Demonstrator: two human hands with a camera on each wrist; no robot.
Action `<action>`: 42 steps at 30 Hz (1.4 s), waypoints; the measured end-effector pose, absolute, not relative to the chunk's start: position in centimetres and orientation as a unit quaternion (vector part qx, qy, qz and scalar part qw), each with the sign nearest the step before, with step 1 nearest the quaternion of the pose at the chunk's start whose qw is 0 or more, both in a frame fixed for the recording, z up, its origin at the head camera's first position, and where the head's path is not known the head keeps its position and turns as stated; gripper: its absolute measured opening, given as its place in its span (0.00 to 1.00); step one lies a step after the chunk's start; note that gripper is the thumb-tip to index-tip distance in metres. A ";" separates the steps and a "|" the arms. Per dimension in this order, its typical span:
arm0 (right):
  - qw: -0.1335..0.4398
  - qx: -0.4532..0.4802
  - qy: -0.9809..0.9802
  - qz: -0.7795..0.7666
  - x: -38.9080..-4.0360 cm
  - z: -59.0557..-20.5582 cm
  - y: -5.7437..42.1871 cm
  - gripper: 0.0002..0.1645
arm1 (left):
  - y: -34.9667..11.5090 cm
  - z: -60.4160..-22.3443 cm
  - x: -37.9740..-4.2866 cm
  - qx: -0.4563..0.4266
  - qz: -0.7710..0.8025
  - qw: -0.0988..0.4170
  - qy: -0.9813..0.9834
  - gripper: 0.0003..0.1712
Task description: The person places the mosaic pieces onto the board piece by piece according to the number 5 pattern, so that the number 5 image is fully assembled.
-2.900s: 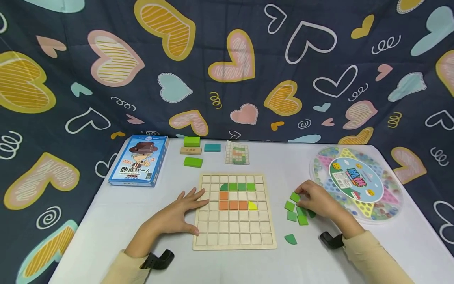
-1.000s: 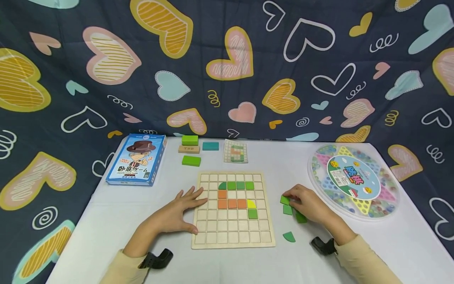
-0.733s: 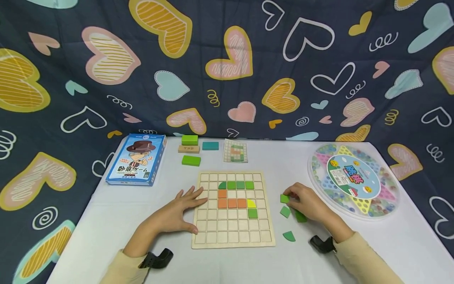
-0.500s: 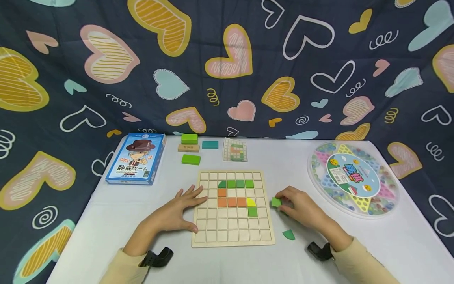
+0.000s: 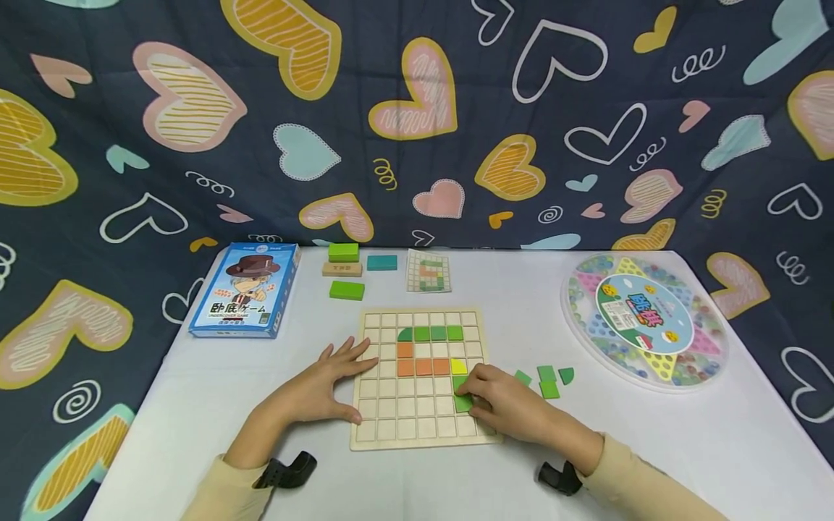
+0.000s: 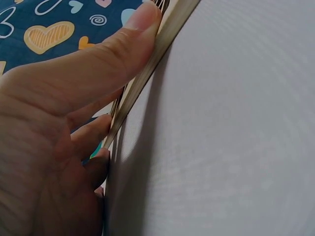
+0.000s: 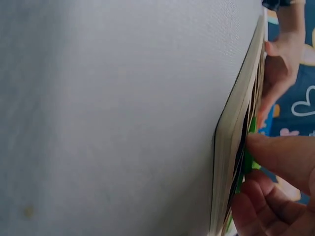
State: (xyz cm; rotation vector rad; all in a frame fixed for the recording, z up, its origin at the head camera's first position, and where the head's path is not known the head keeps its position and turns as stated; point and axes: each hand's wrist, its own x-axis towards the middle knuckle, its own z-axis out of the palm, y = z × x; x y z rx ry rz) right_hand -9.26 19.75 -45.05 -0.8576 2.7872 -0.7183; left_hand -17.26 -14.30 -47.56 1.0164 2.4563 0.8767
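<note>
A wooden grid board [image 5: 384, 427] lies on the white table, with green, orange and yellow tiles set in some cells. My left hand [image 5: 319, 387] spreads its fingers along the board's left edge; the left wrist view shows the thumb [image 6: 133, 44] against the side. At the board's right part, my right hand [image 5: 511, 405] pinches a green square tile [image 5: 462, 405] over the cell below another green tile [image 5: 459, 382]. In the right wrist view this tile [image 7: 248, 157] shows between thumb and fingers. The yellow tile [image 5: 459, 366] sits just above them.
Loose green tiles [image 5: 549, 389] and a quarter-round green piece [image 5: 566, 375] lie right of the board. Behind it are a pattern card [image 5: 428, 271], a teal block [image 5: 381, 263] and green blocks [image 5: 347, 290]. A blue game box [image 5: 247, 289] and a round marble game [image 5: 645, 322] flank them.
My right hand has carried a green tile left from the loose pile onto the board. Another green tile appeared below the yellow one earlier. The left hand stays at the board's edge.
</note>
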 end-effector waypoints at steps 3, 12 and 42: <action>0.075 -0.282 0.925 -0.244 -9.1 -45.1 19.7 0.17 | -14.4 -47.7 -17.2 0.358 0.308 0.168 0.865 0.56; 0.047 -0.247 0.924 -0.288 -8.5 -44.9 21.8 0.22 | -14.8 -47.8 -16.7 0.349 0.304 0.170 0.870 0.56; 0.047 -0.191 0.911 -0.361 -6.3 -44.1 23.1 0.14 | -14.2 -47.1 -17.2 0.351 0.314 0.181 0.864 0.56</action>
